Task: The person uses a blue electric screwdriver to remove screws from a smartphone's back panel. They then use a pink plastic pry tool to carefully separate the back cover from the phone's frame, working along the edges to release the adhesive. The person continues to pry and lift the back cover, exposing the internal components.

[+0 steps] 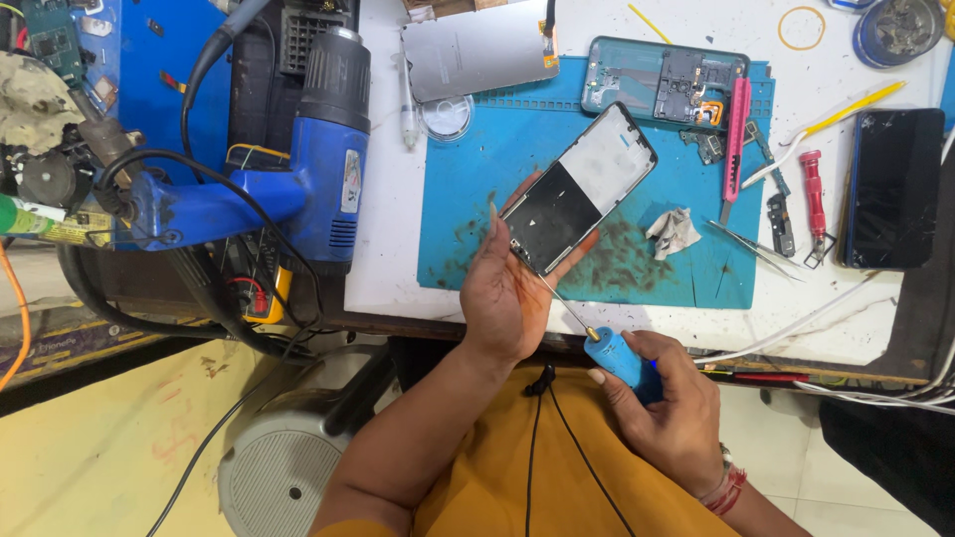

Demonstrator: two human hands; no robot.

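Note:
My left hand (502, 288) holds a bare phone frame (580, 187), black and white inside, tilted over the front of a blue work mat (517, 129). My right hand (668, 408) grips a blue-handled screwdriver (617, 356) near the table's front edge. Its thin shaft points up and left, and the tip touches the frame's lower edge beside my left thumb.
A blue heat gun (323, 159) with black cables stands at the left. At the mat's back lie a teal phone back housing (665, 80) and a silver panel (477, 50). A pink knife (736, 134), tweezers (751, 244), a red tool (813, 194) and a cracked black phone (890, 187) lie at the right.

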